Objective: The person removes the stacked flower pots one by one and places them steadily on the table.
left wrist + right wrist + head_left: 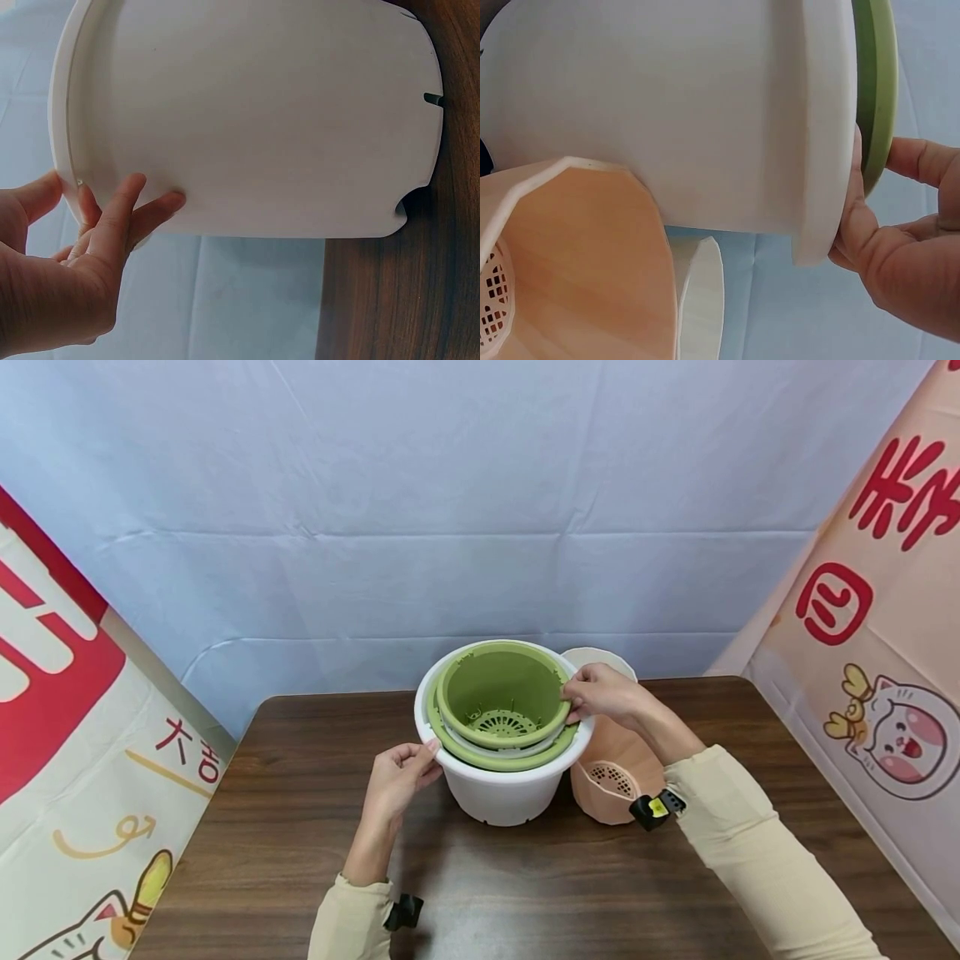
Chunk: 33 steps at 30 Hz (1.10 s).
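Note:
A large white flowerpot (504, 800) stands on the table with smaller pots nested inside it. Among them are a green pot whose rim (510, 764) shows lowest, a thin whitish rim above that, and an inner green flowerpot (506, 672) with a slotted bottom. My left hand (399, 777) pinches the white pot's rim at its left, thumb on top and fingers against the outer wall (262, 120). On the opposite side, my right hand (607, 693) pinches the inner green pot's rim, which sits above the white rim in the right wrist view (881, 82).
A peach faceted pot (618, 752) with a perforated bottom lies tipped at the right, close against the white pot. Behind it is another whitish pot (600, 657), partly hidden by my right hand. Cloth backdrops stand behind and beside the wooden table (315, 777).

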Motion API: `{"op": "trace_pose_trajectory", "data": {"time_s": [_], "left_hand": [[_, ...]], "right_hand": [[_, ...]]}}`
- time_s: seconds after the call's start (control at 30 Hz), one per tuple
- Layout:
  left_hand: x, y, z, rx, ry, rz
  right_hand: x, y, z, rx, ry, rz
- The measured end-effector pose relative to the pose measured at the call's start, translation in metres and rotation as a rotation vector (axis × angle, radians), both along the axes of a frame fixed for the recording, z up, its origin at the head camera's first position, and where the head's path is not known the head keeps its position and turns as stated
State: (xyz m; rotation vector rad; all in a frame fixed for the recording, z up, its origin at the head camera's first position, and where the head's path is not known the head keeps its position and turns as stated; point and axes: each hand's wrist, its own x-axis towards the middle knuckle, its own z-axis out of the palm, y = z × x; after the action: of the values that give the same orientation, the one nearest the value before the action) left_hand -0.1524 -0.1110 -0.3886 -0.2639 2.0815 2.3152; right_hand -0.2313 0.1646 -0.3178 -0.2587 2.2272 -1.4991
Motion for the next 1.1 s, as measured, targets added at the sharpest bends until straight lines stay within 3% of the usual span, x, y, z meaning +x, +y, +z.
{"op": "trace_pose_trajectory", "data": {"time_s": [0.6,0.87,1.1], "left_hand": [[-0.0003,-0.0003,-0.0008,-0.009,-0.003,0.003],[-0.0004,-0.0003,-0.0005,-0.010,-0.005,0.002],[0.0001,0.0000,0.0001,-0.011,-0.002,0.001]], "right_hand": [[-0.0009,-0.0010,0.0016,0.028,-0.011,0.000],[0.0003,0.0021,-0.0008,-0.122,-0.077,-0.007],[0.0013,0.0026,-0.0031,-0.156,-0.069,-0.011]]}}
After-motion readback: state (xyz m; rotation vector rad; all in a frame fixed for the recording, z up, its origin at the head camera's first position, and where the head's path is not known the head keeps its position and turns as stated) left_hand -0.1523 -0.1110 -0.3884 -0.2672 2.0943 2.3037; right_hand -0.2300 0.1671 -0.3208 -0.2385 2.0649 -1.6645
